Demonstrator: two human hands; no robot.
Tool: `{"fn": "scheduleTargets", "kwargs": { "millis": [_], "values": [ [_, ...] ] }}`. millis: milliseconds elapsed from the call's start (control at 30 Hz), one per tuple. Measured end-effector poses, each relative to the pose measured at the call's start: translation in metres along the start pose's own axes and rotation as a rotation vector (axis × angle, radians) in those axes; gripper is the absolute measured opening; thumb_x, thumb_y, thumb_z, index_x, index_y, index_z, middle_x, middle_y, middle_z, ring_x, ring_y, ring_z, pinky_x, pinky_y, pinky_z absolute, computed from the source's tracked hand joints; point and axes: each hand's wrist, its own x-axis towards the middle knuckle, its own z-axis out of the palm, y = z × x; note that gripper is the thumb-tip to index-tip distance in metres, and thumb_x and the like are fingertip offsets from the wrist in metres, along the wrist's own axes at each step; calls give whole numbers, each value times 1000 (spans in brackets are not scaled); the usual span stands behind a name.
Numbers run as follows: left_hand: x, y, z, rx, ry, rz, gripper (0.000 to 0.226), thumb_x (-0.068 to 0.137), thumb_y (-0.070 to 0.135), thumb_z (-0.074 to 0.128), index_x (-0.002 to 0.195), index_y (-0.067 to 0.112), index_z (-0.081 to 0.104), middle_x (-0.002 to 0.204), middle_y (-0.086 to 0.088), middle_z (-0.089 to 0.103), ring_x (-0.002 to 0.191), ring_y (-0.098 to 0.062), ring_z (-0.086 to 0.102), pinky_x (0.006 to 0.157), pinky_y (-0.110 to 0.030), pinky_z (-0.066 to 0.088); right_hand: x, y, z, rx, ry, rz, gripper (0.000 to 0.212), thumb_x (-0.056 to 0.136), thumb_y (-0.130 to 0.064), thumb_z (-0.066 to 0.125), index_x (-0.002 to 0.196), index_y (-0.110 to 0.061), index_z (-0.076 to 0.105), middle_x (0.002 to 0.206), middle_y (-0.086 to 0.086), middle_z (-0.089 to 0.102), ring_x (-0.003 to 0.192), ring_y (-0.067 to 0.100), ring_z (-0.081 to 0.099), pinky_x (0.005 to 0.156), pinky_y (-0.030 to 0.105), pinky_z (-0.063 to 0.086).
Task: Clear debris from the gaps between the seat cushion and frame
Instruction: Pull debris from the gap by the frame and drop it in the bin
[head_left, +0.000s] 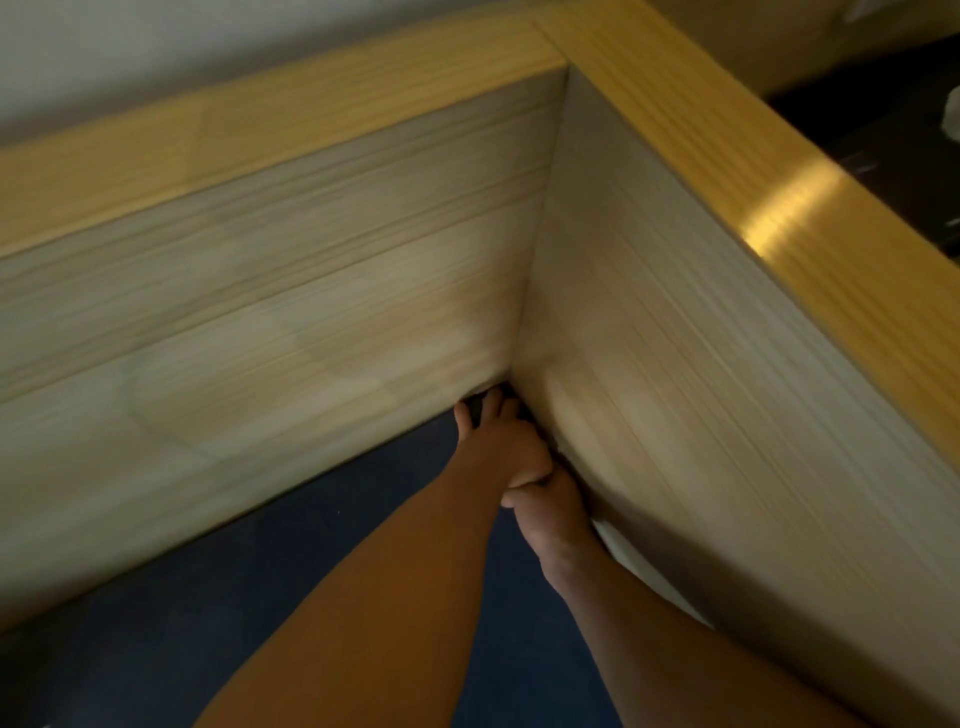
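Frame is motion-blurred; fine detail is unreliable.

Seat cushion (291, 587): dark blue, matte, fills the lower left of view and runs into the corner. No loose debris can be made out on its surface.

Frame: two pale wood-grain boards meet at a right angle, the back panel (260, 312) on the left and the side panel (701, 389) on the right. Both are capped by a yellower top rail (727, 171), which carries a bright glare patch on its right run.

Gap (474, 410): I see it only as a small dark patch where cushion and boards meet at the corner.

Left hand (501, 441): furthest in, right at the corner. Its fingers (493, 402) are straight and spread, with the tips going down into the gap and nothing gripped. The dark patch shows between two of them.

Right hand (553, 519): just behind the left and touching it, pressed along the foot of the side panel. Its thumb (511, 500) lies on the cushion side. The other fingers are hidden between cushion and board, so I cannot tell whether they hold anything.

A pale strip (618, 551) shows under the side panel beside the right wrist. It is possibly a cloth or the board's lower edge; too blurred to say.
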Motion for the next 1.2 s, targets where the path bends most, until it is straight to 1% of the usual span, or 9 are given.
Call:
{"fn": "scheduleTargets", "kwargs": {
  "millis": [167, 333, 433, 567, 667, 733, 833, 1000, 1200],
  "values": [
    [-20, -1, -11, -97, -22, 21, 48, 93, 43, 33, 135, 25, 48, 158, 3, 13, 145, -23, -12, 106, -65, -16, -15, 2, -1, 123, 109, 3, 35, 80, -15, 62, 114, -15, 58, 108, 8, 66, 102, 29, 62, 93, 52, 49],
    [-56, 5, -17, -404, 165, -63, 41, 97, 37, 36, 133, 16, 43, 149, -11, 35, 143, -32, 20, 108, -57, 24, -37, -10, 0, 4, 208, -136, 30, 86, -23, 55, 116, -22, 53, 101, 1, 61, 99, 29, 59, 86, 45, 49],
    [-80, -7, -17, -648, 257, -150, 28, 97, 37, 41, 97, 12, 53, 96, -11, 63, 91, -29, 58, 66, -32, 44, -48, -16, 9, -67, 225, -248, 23, 86, -21, 56, 108, -28, 58, 86, -11, 57, 85, 20, 59, 72, 31, 47],
    [-131, -42, -19, -1090, 458, -388, 35, 90, 42, 55, 66, 17, 50, 54, 3, 47, 51, -11, 47, 45, -21, 34, -72, -40, 46, -9, 49, -325, 25, 95, -25, 48, 115, -38, 57, 92, -26, 59, 83, -5, 58, 63, 7, 42],
    [-175, -73, -26, -1360, 581, -547, 29, 84, 38, 66, 94, 11, 62, 77, -4, 64, 71, -18, 63, 64, -33, 54, -98, -59, 80, -13, -65, -368, 21, 96, -25, 43, 95, -36, 61, 77, -14, 64, 69, 4, 62, 58, 25, 48],
    [-210, -100, -30, -1537, 635, -617, 32, 82, 29, 71, 108, 14, 59, 97, -11, 68, 87, -27, 68, 78, -40, 58, -118, -69, 104, -35, -122, -393, 20, 94, -21, 47, 103, -29, 62, 83, -10, 65, 73, 4, 61, 60, 21, 45],
    [-272, -140, -24, -1633, 723, -619, 28, 82, 22, 71, 108, 13, 66, 100, -8, 71, 89, -21, 69, 75, -31, 58, -163, -82, 141, -63, -261, -438, 39, 93, -18, 53, 131, -26, 49, 104, -9, 64, 83, 1, 62, 66, 6, 47],
    [-396, -187, 12, -1682, 886, -728, 19, 81, 15, 72, 99, 10, 71, 88, -7, 73, 82, -17, 69, 66, -22, 53, -261, -83, 205, -278, -557, -572, 44, 90, -3, 51, 130, -23, 52, 117, 2, 61, 95, 12, 63, 89, 28, 52],
    [-553, -229, 86, -1804, 1110, -789, 30, 75, 5, 75, 104, 8, 65, 90, -11, 71, 81, -20, 69, 71, -26, 56, -387, -50, 285, -394, -779, -719, 37, 84, -3, 60, 113, -24, 64, 94, -16, 63, 86, 1, 64, 74, 10, 49]
  ]
}}
